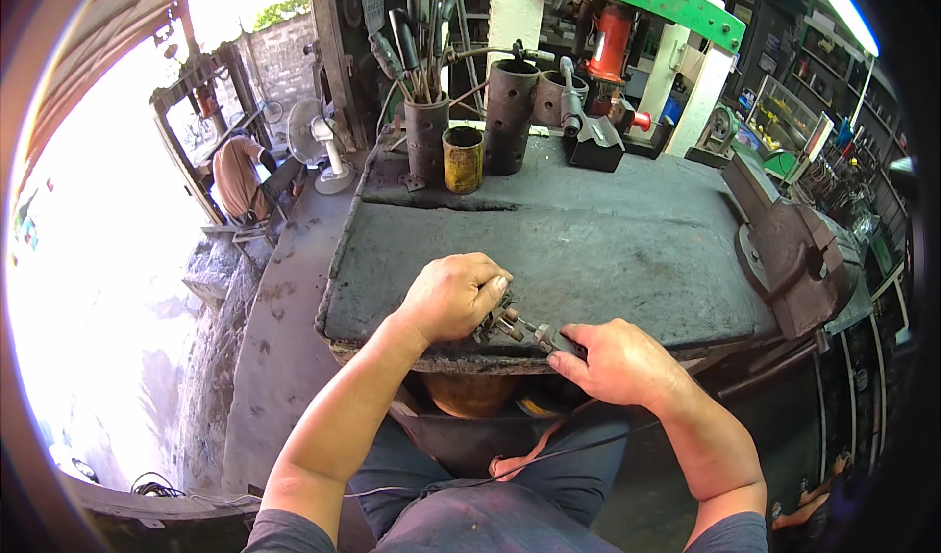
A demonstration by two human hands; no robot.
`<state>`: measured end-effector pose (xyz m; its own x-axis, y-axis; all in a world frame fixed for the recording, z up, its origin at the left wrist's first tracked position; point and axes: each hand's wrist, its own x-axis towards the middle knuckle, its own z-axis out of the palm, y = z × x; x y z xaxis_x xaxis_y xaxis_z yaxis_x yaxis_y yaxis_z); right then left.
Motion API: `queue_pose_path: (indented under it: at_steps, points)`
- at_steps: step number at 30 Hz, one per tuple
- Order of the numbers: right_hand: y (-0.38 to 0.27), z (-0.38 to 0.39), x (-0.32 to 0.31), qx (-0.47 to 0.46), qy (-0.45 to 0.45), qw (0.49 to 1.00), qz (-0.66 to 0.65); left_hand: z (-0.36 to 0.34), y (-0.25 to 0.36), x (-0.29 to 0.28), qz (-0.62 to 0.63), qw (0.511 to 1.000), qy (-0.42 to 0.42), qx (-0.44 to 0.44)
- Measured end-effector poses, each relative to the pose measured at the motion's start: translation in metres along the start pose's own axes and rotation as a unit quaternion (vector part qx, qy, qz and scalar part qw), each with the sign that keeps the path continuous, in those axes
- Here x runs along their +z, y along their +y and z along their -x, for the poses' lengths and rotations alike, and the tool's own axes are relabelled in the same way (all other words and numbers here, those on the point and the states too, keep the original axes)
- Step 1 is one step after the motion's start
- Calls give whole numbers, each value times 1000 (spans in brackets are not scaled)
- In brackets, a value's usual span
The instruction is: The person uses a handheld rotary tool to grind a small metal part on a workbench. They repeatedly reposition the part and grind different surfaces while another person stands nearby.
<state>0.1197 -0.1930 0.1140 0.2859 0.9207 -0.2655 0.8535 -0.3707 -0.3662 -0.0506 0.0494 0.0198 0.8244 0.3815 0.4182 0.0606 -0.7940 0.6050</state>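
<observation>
Over the bench's front edge, my left hand [449, 296] closes on a small dark metal part [507, 326], with the thumb on top; the fingers largely hide its shape. Gripped in my right hand [627, 365] is a small grey die grinder [551, 337]. Its thin metal shaft points left at the part, the tip at or very near it; I cannot tell whether they touch. Under both hands lies the dark, worn workbench [598, 259].
A dark bench vise [799, 259] sits at the right end. Along the back stand perforated metal tubes [508, 122] with tools, a yellow can [463, 166] and a green press [667, 4]. A white fan [316, 141] and another person [243, 175] are at left. A cable [461, 484] crosses my lap.
</observation>
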Motion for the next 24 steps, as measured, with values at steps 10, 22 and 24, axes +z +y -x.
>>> queue_pose_path:
  at_steps: [10,22,24]
  points:
    - [-7,0,5,-2,9,1000,18,-3,3,1,-4,999,-3,-33]
    - [-1,-2,10,-26,28,999,2,-4,3,0,-17,999,-9,-34]
    - [1,-1,12,-24,28,999,3,-5,4,0,-23,999,-13,-29]
